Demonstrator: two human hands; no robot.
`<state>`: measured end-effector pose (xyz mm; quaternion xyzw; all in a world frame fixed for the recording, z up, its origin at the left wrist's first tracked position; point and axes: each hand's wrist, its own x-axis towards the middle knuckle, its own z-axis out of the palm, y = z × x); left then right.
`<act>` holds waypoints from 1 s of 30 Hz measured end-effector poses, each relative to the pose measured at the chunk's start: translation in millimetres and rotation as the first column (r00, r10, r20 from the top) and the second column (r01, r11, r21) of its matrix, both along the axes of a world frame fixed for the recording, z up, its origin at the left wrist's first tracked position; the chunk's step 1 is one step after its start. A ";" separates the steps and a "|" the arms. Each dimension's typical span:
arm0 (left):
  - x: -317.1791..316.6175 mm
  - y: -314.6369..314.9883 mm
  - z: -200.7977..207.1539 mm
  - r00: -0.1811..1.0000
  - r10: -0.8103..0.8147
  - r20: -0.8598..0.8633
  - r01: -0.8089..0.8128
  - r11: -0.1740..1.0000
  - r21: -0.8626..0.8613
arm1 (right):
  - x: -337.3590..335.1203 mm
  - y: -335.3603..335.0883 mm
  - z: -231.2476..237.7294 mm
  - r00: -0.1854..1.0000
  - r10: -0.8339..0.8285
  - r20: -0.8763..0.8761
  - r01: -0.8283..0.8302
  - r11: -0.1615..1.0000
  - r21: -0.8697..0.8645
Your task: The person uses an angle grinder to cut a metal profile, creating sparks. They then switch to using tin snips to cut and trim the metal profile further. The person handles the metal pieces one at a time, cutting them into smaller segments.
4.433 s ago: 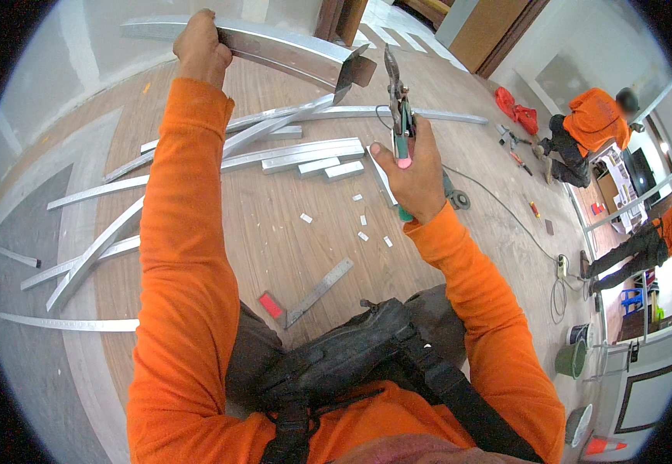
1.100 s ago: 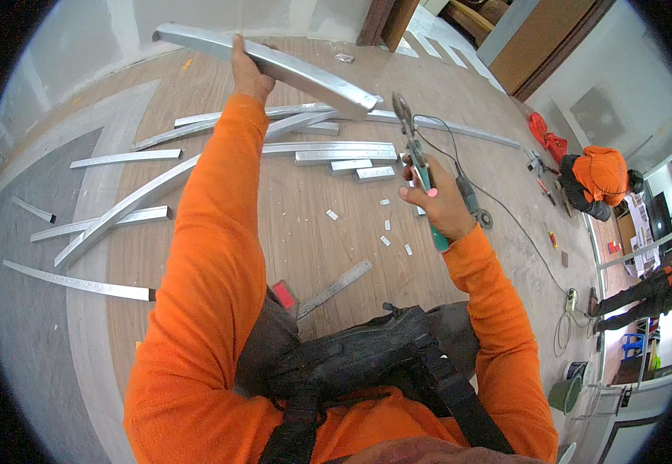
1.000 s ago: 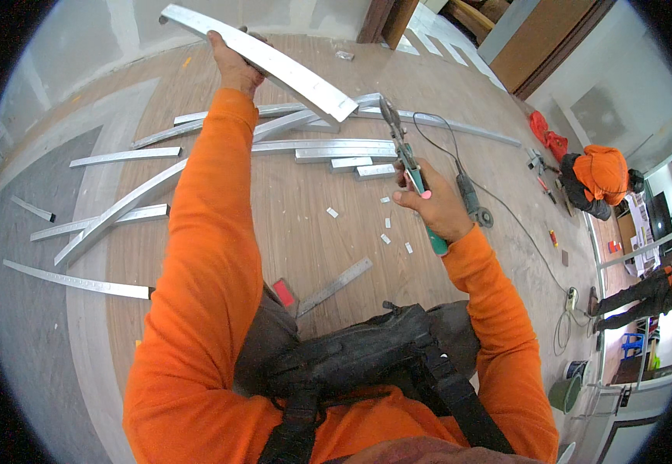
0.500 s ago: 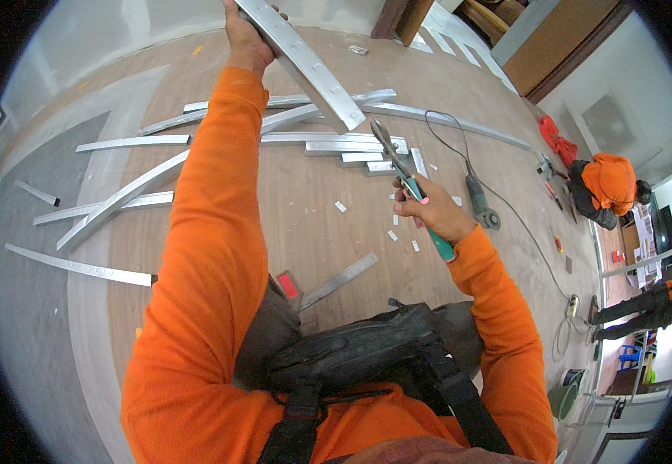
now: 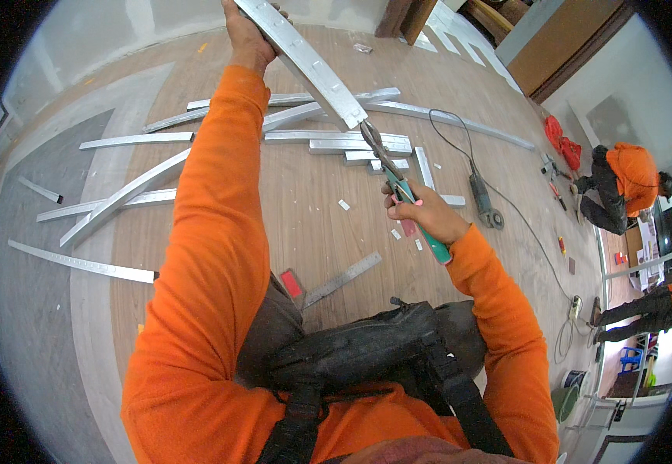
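My left hand [image 5: 252, 40] grips a long metal channel [image 5: 312, 71] near the top edge of the view, its near end slanting down toward the right. In my right hand [image 5: 430, 214] are tin snips [image 5: 402, 188] with green handles, closed fingers wrapped round them. The jaws of the snips meet the channel's near end; whether they bite into the metal is too small to tell. Below the raised channel, several short metal pieces [image 5: 359, 145] lie stacked on the floor. Small metal offcuts [image 5: 343, 205] are scattered near my right hand.
More metal channels [image 5: 123, 207] lie crossed on the wooden floor at left. An angle grinder [image 5: 484, 203] with a trailing cord lies at right. A metal ruler [image 5: 342, 280] and a red block [image 5: 291, 283] rest by my knees. Two co-workers in orange [image 5: 631, 179] are at far right.
The snips have moved up and left, from just apart to touching the channel's end. At far right the crouching co-worker has shifted slightly.
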<state>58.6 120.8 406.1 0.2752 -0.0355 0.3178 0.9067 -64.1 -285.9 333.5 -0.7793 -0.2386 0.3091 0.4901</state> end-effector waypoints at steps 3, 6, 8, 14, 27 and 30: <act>-1.0 -2.8 2.7 1.000 -0.008 0.010 0.008 1.000 0.011 | 0.7 0.4 0.3 1.000 -0.004 0.006 0.004 1.000 -0.006; -2.4 -8.8 6.1 1.000 -0.011 0.006 0.011 1.000 0.020 | -2.0 1.8 3.9 1.000 -0.018 0.019 0.019 0.999 -0.026; -3.4 -12.6 7.7 1.000 -0.017 0.005 0.016 1.000 0.024 | -3.7 3.2 7.2 0.999 -0.034 0.023 0.036 0.997 -0.073; -3.2 -15.8 13.9 0.999 -0.046 0.027 0.045 0.999 0.030 | -4.5 3.4 9.3 0.994 -0.025 0.105 0.037 0.993 -0.111; -11.5 -31.3 8.4 0.999 -0.034 0.024 0.031 0.991 0.129 | 2.5 1.5 -10.0 0.984 -0.056 0.169 0.086 0.980 -0.178; -15.2 -27.7 8.9 0.999 -0.042 0.033 0.037 0.990 0.139 | 5.5 5.2 -11.8 0.984 -0.019 0.176 0.050 0.984 -0.169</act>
